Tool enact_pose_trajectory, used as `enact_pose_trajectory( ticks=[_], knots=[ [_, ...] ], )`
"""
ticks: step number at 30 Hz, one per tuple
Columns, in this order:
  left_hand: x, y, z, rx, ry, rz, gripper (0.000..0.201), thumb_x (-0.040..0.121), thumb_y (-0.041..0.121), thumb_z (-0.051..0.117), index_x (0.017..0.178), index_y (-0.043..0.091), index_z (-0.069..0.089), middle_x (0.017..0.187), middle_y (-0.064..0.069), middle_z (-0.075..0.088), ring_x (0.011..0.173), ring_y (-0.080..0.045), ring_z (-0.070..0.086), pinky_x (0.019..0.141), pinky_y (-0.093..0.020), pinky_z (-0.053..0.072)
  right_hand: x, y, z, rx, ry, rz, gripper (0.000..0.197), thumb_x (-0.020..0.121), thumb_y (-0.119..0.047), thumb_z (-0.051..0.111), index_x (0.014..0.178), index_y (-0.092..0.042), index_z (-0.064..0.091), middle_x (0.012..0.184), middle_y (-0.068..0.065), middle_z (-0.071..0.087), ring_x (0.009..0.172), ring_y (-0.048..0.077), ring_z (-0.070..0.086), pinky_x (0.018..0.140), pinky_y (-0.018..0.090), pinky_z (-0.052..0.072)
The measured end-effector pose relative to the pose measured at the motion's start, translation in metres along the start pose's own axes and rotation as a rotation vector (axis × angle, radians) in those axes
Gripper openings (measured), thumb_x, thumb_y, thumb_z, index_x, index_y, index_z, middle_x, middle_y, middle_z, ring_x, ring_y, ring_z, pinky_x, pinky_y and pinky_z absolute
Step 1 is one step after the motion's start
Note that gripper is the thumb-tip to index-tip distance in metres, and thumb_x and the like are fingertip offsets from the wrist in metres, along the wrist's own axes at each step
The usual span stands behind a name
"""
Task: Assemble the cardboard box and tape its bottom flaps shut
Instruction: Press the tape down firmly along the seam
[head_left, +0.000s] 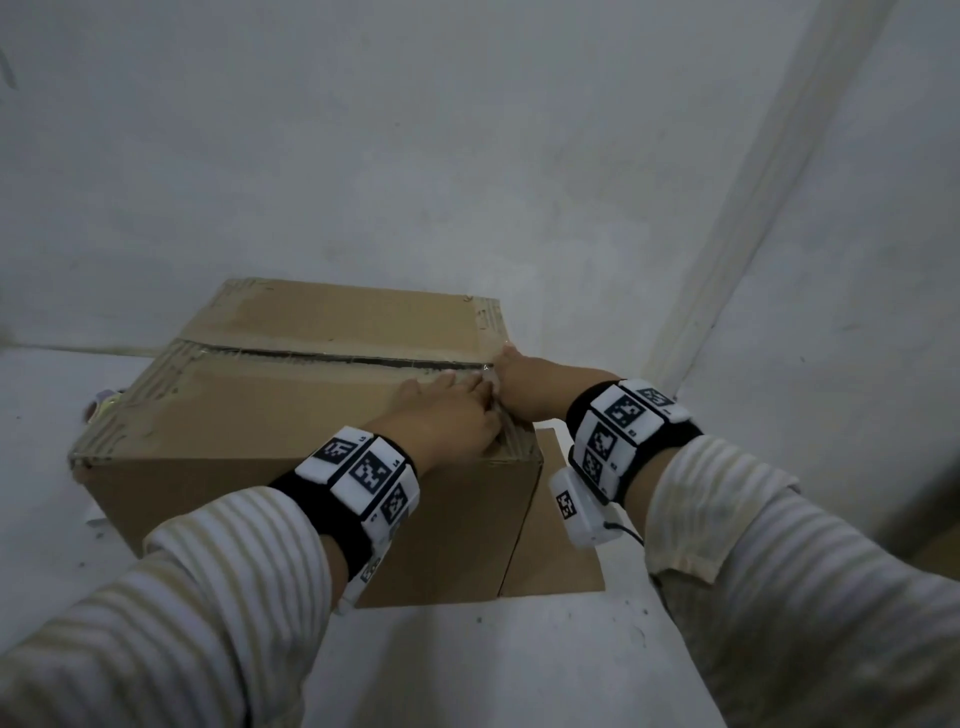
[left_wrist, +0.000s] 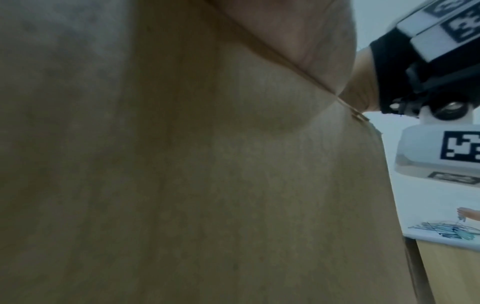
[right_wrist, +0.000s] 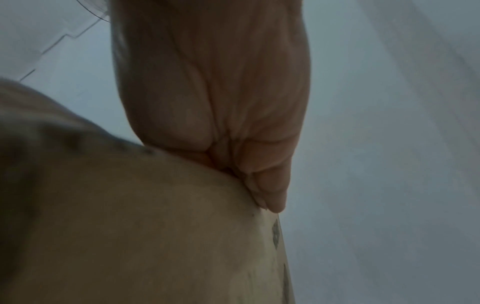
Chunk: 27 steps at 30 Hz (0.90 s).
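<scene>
A brown cardboard box (head_left: 291, 395) stands on a white floor with its flaps folded shut on top. A dark seam (head_left: 332, 358) runs between the flaps, under glinting clear tape (head_left: 485, 368). My left hand (head_left: 447, 410) lies flat on the near flap at the box's right end, fingers toward the seam. My right hand (head_left: 524, 389) sits at the right edge where the seam ends and presses on the box. From the right wrist, that hand (right_wrist: 213, 92) bends onto the box edge (right_wrist: 155, 226). The left wrist view shows mostly the box wall (left_wrist: 182, 185) and my left palm (left_wrist: 298, 30).
A loose cardboard flap (head_left: 556, 525) lies flat on the floor, right of the box. A grey wall rises close behind, with a pale corner strip (head_left: 727, 218) at the right. A small coloured object (head_left: 104, 402) peeks out beyond the box's left side.
</scene>
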<state>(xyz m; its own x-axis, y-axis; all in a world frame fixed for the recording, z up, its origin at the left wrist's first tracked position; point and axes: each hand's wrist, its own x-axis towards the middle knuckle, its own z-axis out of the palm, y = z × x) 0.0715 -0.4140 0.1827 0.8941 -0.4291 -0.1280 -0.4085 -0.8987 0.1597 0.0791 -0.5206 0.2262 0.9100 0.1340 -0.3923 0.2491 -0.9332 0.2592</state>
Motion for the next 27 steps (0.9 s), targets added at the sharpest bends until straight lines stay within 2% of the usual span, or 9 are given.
enact_pose_trajectory(
  ticks=[4,6,8,10,15,21,23,25,27],
  knots=[
    [-0.007,0.001,-0.004,-0.061,0.079,0.016,0.043,0.094,0.031,0.030,0.133,0.024,0.044,0.146,0.002,0.040,0.137,-0.021,0.033,0.108,-0.053,0.024,-0.010,-0.007,0.005,-0.151,-0.083,0.034,0.033,0.100,-0.012,0.037,0.124,0.000,0.057,0.138,0.016,0.051,0.133,0.032,0.037,0.117,0.043,0.013],
    [-0.013,0.001,-0.006,-0.129,0.139,0.034,0.025,0.092,0.024,0.035,0.105,0.022,0.057,0.125,-0.002,0.057,0.116,-0.021,0.051,0.100,-0.046,0.035,-0.021,-0.011,0.009,-0.080,-0.088,0.047,0.035,0.100,-0.009,0.037,0.129,0.001,0.053,0.140,0.017,0.049,0.134,0.032,0.037,0.118,0.043,0.009],
    [-0.018,-0.001,-0.011,-0.204,0.156,0.054,0.023,0.093,0.019,0.038,0.094,0.019,0.061,0.112,-0.007,0.064,0.097,-0.023,0.056,0.088,-0.037,0.043,-0.024,-0.016,0.018,0.065,0.005,0.048,0.038,0.100,-0.007,0.035,0.135,0.000,0.047,0.140,0.017,0.048,0.133,0.033,0.038,0.118,0.045,0.011],
    [-0.025,-0.005,-0.016,-0.249,0.117,0.067,0.030,0.094,0.015,0.038,0.106,0.012,0.066,0.118,-0.011,0.064,0.103,-0.026,0.056,0.088,-0.034,0.044,-0.030,-0.023,0.026,0.170,0.066,0.057,0.041,0.102,-0.009,0.031,0.141,0.000,0.038,0.144,0.018,0.042,0.135,0.035,0.035,0.115,0.044,0.020],
    [-0.058,-0.033,-0.029,-0.183,-0.021,0.147,0.037,0.098,0.020,0.039,0.132,0.011,0.051,0.140,-0.010,0.050,0.125,-0.026,0.046,0.103,-0.033,0.035,-0.034,-0.035,0.056,0.524,0.303,0.180,0.049,0.095,-0.010,0.035,0.144,-0.002,0.029,0.153,0.019,0.020,0.135,0.039,0.030,0.111,0.049,0.031],
    [-0.101,-0.112,-0.030,-0.135,-0.044,0.118,0.052,0.100,0.042,0.032,0.148,0.024,0.028,0.157,0.005,0.024,0.144,-0.014,0.023,0.114,-0.027,0.016,-0.045,-0.053,0.071,0.838,0.597,0.351,0.038,0.097,-0.004,0.034,0.133,0.007,0.041,0.136,0.025,0.046,0.128,0.038,0.043,0.106,0.041,0.036],
    [-0.113,-0.147,-0.027,-0.128,0.014,0.067,0.057,0.096,0.053,0.030,0.146,0.026,0.033,0.156,0.004,0.029,0.144,-0.015,0.025,0.116,-0.031,0.013,-0.042,-0.060,0.077,0.932,0.647,0.383,0.039,0.100,-0.008,0.031,0.135,0.004,0.041,0.139,0.024,0.046,0.130,0.036,0.041,0.109,0.039,0.032],
    [-0.123,-0.177,-0.024,-0.107,0.187,0.037,0.064,0.089,0.061,0.022,0.130,0.023,0.053,0.141,0.000,0.051,0.134,-0.019,0.041,0.115,-0.040,0.016,-0.043,-0.066,0.078,1.020,0.725,0.415,0.038,0.101,-0.015,0.029,0.131,0.001,0.048,0.132,0.024,0.050,0.122,0.038,0.046,0.103,0.039,0.037],
    [-0.131,-0.198,-0.019,-0.071,0.439,-0.040,0.053,0.093,0.051,0.027,0.111,0.018,0.063,0.121,-0.003,0.064,0.118,-0.023,0.054,0.112,-0.046,0.019,-0.043,-0.070,0.081,1.068,0.792,0.440,0.038,0.102,-0.021,0.028,0.128,-0.004,0.051,0.127,0.024,0.053,0.113,0.038,0.049,0.096,0.038,0.040]
  ],
)
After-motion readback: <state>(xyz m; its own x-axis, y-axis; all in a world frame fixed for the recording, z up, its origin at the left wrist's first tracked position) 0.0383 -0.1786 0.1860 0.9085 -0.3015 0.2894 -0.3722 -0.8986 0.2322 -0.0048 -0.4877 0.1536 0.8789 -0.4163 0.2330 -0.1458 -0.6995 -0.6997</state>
